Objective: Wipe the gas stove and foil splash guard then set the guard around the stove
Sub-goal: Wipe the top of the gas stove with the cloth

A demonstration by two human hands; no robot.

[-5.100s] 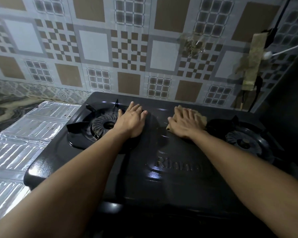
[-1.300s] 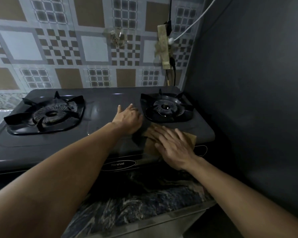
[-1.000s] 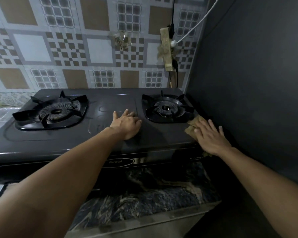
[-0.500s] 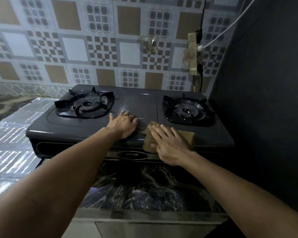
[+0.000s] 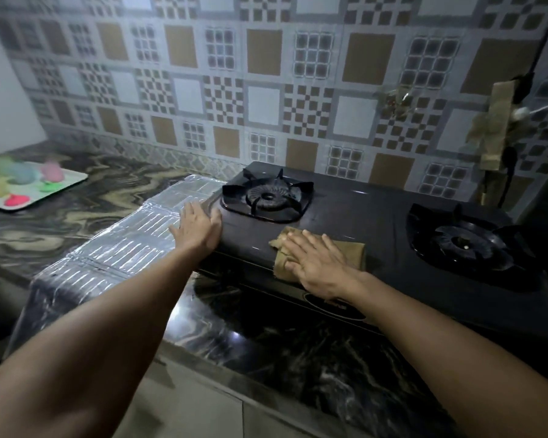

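A black two-burner gas stove stands on the dark marble counter against the tiled wall. My right hand lies flat on a brown cloth, pressing it onto the stove's front edge between the two burners. My left hand rests with straight fingers on the stove's front left corner, beside the left burner. The silver foil splash guard lies flat on the counter just left of the stove, touching its side.
A white tray with coloured round items sits far left on the counter. A power strip with cables hangs on the tiled wall at right. A dark wall closes the right side beyond the right burner.
My right hand slid the cloth left along the stove's front edge. My left hand moved from the stove's middle to its front left corner. The view swung left, showing the foil guard and tray.
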